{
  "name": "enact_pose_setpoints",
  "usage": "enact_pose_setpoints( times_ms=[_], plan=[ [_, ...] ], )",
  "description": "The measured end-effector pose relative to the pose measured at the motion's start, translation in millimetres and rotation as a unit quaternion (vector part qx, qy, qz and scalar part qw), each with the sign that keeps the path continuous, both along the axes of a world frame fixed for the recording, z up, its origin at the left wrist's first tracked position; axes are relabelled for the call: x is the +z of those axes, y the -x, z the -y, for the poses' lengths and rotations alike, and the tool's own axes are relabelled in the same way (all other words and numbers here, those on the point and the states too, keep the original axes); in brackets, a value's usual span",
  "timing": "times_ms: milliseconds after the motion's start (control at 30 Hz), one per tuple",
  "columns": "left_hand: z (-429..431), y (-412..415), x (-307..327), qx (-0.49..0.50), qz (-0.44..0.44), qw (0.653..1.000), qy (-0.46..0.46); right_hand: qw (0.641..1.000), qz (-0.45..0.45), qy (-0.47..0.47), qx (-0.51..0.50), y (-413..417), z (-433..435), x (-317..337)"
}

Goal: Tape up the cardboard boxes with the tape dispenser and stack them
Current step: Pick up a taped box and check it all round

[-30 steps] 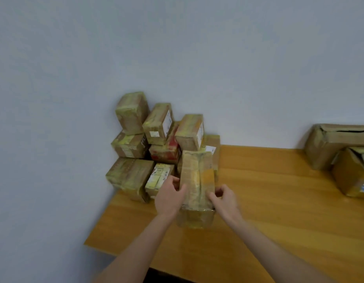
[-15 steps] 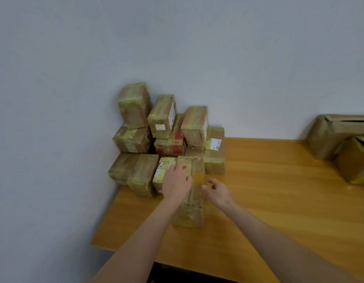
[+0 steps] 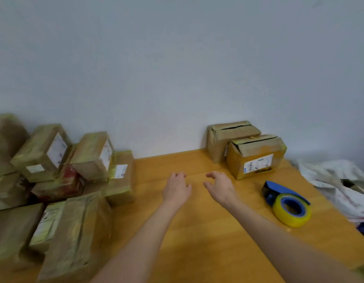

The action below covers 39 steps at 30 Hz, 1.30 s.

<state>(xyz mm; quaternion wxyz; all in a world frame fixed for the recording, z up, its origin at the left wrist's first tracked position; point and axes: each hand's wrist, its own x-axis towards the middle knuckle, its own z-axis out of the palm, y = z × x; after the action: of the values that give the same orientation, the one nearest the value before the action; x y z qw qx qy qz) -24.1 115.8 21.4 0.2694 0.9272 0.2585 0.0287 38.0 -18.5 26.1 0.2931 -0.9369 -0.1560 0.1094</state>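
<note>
Several taped cardboard boxes are stacked at the left against the wall; the nearest taped box [image 3: 74, 231] lies in front of the pile. Two cardboard boxes with gaping top flaps stand at the back right: an orange-brown box [image 3: 256, 158] and a duller box [image 3: 220, 137] behind it. A blue tape dispenser [image 3: 287, 203] with a yellow roll lies on the wooden table [image 3: 197, 231] to the right. My left hand [image 3: 177, 187] and my right hand [image 3: 220, 186] hover over the table's middle, fingers relaxed, holding nothing.
A white wall runs behind the table. Crumpled white cloth or plastic [image 3: 340, 184] lies beyond the table's right edge. The stacked pile fills the table's left side.
Both hands have let go of the taped box, now left in front of the pile, and moved right to the table's middle. The view has swung right, showing the dispenser.
</note>
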Motion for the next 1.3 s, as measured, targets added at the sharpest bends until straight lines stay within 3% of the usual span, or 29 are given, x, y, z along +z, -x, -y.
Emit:
enact_pose_setpoints(
  times_ms=[267, 533, 667, 800, 933, 1067, 1300],
  plan=[
    [139.6, -140.7, -5.2, 0.056, 0.082, 0.992, 0.082, 0.997, 0.039, -0.053, -0.026, -143.1, 138.4, -15.5],
    [205.0, -211.5, -9.4, 0.158, 0.076, 0.973, 0.151, 0.989, -0.029, -0.090, -0.109, -257.4, 227.8, -13.5],
    [202.1, -225.1, -16.3, 0.142, 0.058, 0.965, 0.213, 0.986, -0.091, -0.120, -0.068, -283.9, 230.7, -18.8],
    [194.1, -228.4, -24.8, 0.156, 0.065, 0.941, 0.292, 0.983, -0.119, -0.116, -0.075, -290.6, 223.3, -22.5],
    [174.2, -196.6, -32.9, 0.287, 0.110, 0.921, 0.241, 0.983, -0.128, -0.125, -0.046, -273.1, 207.0, -23.9],
    [147.5, -143.1, -34.9, 0.352, 0.126, 0.907, 0.195, 0.982, -0.141, -0.127, 0.024, -233.3, 176.3, -27.8],
    [130.3, -63.0, -38.3, 0.333, 0.090, 0.925, 0.157, 0.989, -0.097, -0.064, 0.088, -161.7, 161.2, -32.9]
  ],
)
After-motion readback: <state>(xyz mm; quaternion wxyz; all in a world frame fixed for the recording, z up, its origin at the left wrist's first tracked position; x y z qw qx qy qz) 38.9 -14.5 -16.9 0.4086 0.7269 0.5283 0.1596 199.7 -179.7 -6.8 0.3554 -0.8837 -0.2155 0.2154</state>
